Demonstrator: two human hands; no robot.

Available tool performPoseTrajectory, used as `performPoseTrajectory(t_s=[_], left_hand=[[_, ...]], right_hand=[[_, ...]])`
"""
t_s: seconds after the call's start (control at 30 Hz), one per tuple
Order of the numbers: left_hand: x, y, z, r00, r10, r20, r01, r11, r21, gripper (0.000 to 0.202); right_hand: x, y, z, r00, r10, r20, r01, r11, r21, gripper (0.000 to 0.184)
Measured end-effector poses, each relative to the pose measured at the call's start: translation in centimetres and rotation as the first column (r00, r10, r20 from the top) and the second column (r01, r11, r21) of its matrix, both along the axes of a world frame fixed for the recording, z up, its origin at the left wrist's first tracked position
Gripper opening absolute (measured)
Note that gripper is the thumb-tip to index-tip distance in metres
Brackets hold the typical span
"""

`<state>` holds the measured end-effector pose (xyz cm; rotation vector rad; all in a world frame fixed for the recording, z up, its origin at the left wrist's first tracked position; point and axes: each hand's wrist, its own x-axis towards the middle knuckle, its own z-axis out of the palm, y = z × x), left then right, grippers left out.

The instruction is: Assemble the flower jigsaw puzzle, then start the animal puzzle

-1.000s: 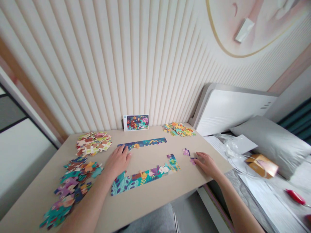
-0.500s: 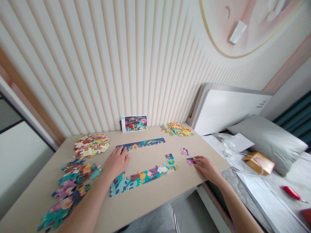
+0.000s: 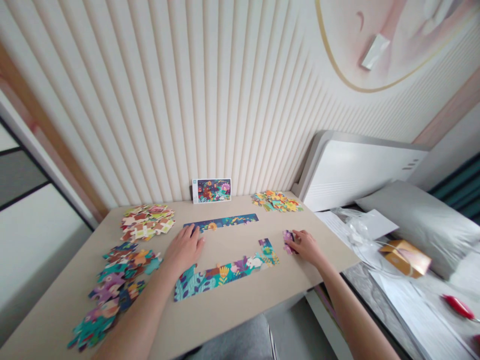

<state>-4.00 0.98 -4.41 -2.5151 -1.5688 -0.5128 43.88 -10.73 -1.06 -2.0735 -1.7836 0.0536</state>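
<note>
My left hand (image 3: 185, 245) lies palm down on the table, fingers loosely spread, its fingertips at the left end of the dark blue puzzle strip (image 3: 228, 222). Off to the right, my right hand (image 3: 306, 247) has its fingers closed on a purple puzzle piece (image 3: 288, 246). Another purple piece (image 3: 287, 234) sits against it, partly hidden by the fingers. Between my hands runs a teal joined puzzle strip (image 3: 221, 276) with a white rabbit, turning upward at its right end.
Heaps of loose pieces lie left (image 3: 112, 290), back left (image 3: 147, 221) and back right (image 3: 276, 200). A picture card (image 3: 212, 191) leans on the ribbed wall. Right of the table (image 3: 232, 315) is a bed with a pillow (image 3: 416, 222), papers and an orange box (image 3: 407, 256).
My right hand has slid its purple piece up and left against the other purple piece, where a gap was. My left hand stays by the strip. The view has shifted slightly.
</note>
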Motion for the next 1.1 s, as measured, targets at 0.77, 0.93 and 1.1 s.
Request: performPoseTrajectory(t_s=[0.77, 0.93, 1.1], left_hand=[[0.4, -0.6, 0.8, 0.999, 0.026, -0.032, -0.027, 1.0, -0.017, 0.056], [0.5, -0.8, 1.1, 0.996, 0.042, -0.081, -0.044, 0.999, -0.021, 0.055], [0.4, -0.7, 1.0, 0.996, 0.038, -0.076, -0.038, 0.999, -0.002, 0.056]], right_hand=[[-8.8, 11.4, -0.6, 0.744, 0.188, -0.641, -0.184, 0.98, 0.074, 0.03], [-9.2, 11.1, -0.8, 0.77, 0.208, -0.603, -0.205, 0.976, 0.075, 0.027], [-7.9, 9.1, 1.0, 0.765, 0.337, -0.549, -0.373, 0.926, 0.048, 0.028]])
